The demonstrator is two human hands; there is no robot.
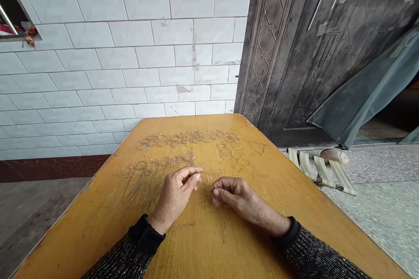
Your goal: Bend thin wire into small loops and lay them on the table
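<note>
My left hand (178, 194) is closed in a pinch on a thin wire (208, 178) whose ends show between the two hands. Just to its right, my right hand (240, 199) also pinches thin wire, and a length of wire (224, 232) hangs below its fingers. The two hands are close but apart; whether both hold one piece, I cannot tell. Beyond my left hand lies a row of wire loops with long straight tails (150, 166). Farther back is a row of overlapping wire rings (185, 138). A few loose wire rings (236, 154) lie to the right.
Everything lies on a yellow wooden table (278, 235), its far end near a white tiled wall (147, 63). A bent wire triangle (257, 147) is near the right edge. Right of the table are a dark door (294, 61), a hanging curtain (363, 91) and a striped strap seat (322, 169).
</note>
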